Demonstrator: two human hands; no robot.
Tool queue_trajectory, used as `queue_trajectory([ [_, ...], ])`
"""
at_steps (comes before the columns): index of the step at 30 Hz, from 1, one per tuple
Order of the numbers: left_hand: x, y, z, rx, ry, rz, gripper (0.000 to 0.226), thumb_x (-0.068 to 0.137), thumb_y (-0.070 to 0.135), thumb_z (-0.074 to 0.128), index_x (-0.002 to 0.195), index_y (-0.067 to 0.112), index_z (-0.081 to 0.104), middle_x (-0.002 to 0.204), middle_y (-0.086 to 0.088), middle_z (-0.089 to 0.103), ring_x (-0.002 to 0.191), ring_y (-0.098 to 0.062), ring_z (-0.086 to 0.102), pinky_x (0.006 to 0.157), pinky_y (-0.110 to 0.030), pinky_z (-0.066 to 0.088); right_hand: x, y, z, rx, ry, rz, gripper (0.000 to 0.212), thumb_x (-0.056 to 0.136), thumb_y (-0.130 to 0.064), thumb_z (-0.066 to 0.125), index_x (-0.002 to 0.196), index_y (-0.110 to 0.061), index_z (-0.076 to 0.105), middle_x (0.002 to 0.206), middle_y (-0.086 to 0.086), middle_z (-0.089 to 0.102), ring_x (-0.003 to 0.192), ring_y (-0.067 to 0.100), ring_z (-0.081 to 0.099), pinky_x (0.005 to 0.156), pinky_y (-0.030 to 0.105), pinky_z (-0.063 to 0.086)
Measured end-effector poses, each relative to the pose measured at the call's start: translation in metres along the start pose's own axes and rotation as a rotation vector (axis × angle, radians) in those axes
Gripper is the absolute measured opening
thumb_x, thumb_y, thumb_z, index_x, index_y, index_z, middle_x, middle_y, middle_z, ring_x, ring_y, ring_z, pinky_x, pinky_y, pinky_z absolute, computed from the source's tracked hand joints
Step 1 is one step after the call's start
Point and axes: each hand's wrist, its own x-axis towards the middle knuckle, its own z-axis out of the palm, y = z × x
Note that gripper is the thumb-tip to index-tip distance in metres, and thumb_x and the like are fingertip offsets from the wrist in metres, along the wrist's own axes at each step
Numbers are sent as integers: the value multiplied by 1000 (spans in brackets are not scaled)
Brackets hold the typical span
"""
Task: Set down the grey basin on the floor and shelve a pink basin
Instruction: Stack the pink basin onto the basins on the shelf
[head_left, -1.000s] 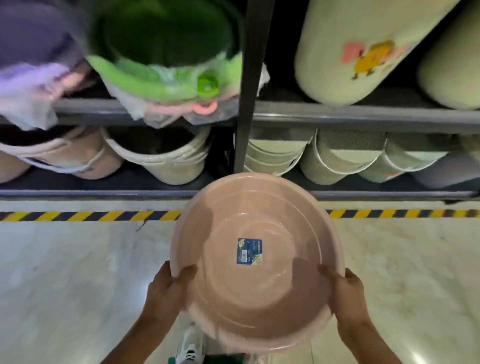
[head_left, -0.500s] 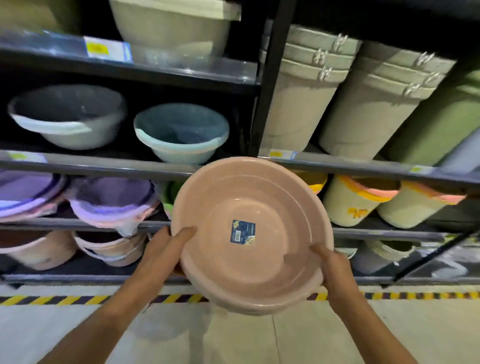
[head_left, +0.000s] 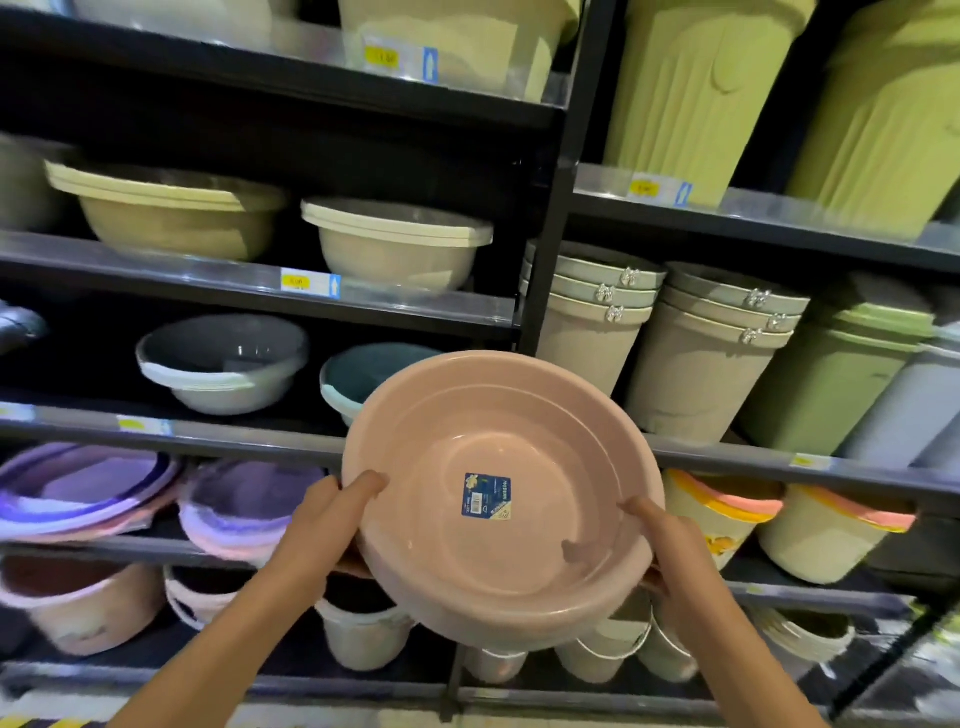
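Pink basin: round, shallow, plastic, held in the air in front of a black shelf unit, its open side tilted toward the holder. A blue sticker label sits on the inner floor, near centre.

Left hand: clasps the rim at 9 o'clock, thumb laid over the inner wall, remaining fingers hidden behind the basin.

Right hand: clasps the rim at 4 o'clock, thumb on the inner wall, fingers tucked behind the outside.

Shelf contents, placed from the pink basin:
- 12 o'clock, partly covered by its upper rim: teal basin.
- 10 o'clock, same shelf: grey basin, wrapped in clear film.
- 11 o'clock, one shelf higher: two stacks of beige basins, side by side.
- 9 o'clock: purple basins nested with pink ones, blurred.
- 1 o'clock, past the upright post: stacked beige buckets with metal handle lugs, then green bins.
- 3 o'clock: cream pails with orange and pink rims.
- 6 to 7 o'clock, lowest shelves: white and pink tubs, rather dark.

Yellow price tags are on the shelf edges; their print is unreadable.
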Motion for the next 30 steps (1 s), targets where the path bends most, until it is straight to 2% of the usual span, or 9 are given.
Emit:
queue_trajectory([
  [6, -7, 1, -14, -96, 25, 38, 49, 74, 54, 74, 107, 19, 65, 87, -6, 79, 87, -33, 73, 54, -40, 61, 5, -5, 10, 93, -156, -69, 30, 83, -28, 69, 108, -12, 70, 89, 17, 75, 88, 37, 70, 78, 49, 55],
  [9, -17, -2, -23, -196, 47, 31, 53, 75, 46, 78, 114, 13, 62, 101, -12, 76, 94, -33, 71, 52, -33, 59, 11, -3, 26, 161, -262, -66, 35, 78, -30, 70, 109, -14, 71, 92, 14, 75, 84, 30, 71, 71, 40, 51],
  [13, -32, -6, -55, -288, 160, 37, 34, 87, 30, 72, 118, 19, 63, 104, -14, 77, 98, -34, 71, 58, -38, 61, 15, 1, 67, 180, -412, -55, 57, 61, -37, 74, 115, -18, 67, 97, 8, 76, 87, 24, 72, 70, 34, 54],
  [15, -41, -10, -80, -266, 231, 67, 30, 89, 28, 68, 118, 20, 66, 106, -14, 77, 98, -35, 71, 65, -44, 61, 14, 4, 95, 200, -491, -23, 50, 67, -31, 74, 114, -16, 67, 92, 7, 76, 78, 20, 73, 63, 32, 56],
  [17, -51, -15, -108, -255, 301, 83, 25, 91, 27, 66, 115, 20, 68, 100, -9, 79, 88, -29, 73, 59, -39, 60, 8, 6, 126, 196, -574, 11, 51, 67, -32, 74, 113, -12, 67, 87, 9, 74, 71, 22, 71, 56, 32, 56],
  [20, -64, -20, -152, -260, 398, 90, 21, 89, 29, 66, 106, 17, 67, 73, 1, 76, 64, -16, 70, 48, -30, 55, -7, 7, 179, 200, -673, 48, 66, 57, -38, 77, 116, -11, 68, 96, 14, 74, 85, 28, 71, 67, 39, 58],
  [22, -71, -24, -183, -254, 443, 92, 34, 83, 35, 68, 109, 13, 68, 80, -4, 77, 71, -22, 68, 55, -36, 56, -19, 7, 215, 197, -730, 65, 68, 56, -39, 78, 118, -11, 67, 101, 15, 74, 90, 29, 71, 71, 41, 58],
  [26, -69, -33, -252, -304, 521, 112, 57, 72, 40, 67, 118, 7, 68, 103, -25, 73, 87, -36, 66, 72, -47, 53, -48, 10, 285, 178, -830, 89, 64, 60, -35, 79, 119, -14, 65, 87, 8, 76, 75, 23, 73, 61, 34, 58],
  [30, -52, -38, -322, -295, 539, 121, 53, 78, 38, 64, 119, 5, 67, 94, -18, 70, 83, -35, 64, 68, -43, 51, -78, 14, 355, 184, -813, 106, 50, 76, -29, 74, 124, -23, 63, 109, 11, 74, 103, 35, 68, 88, 51, 57],
])
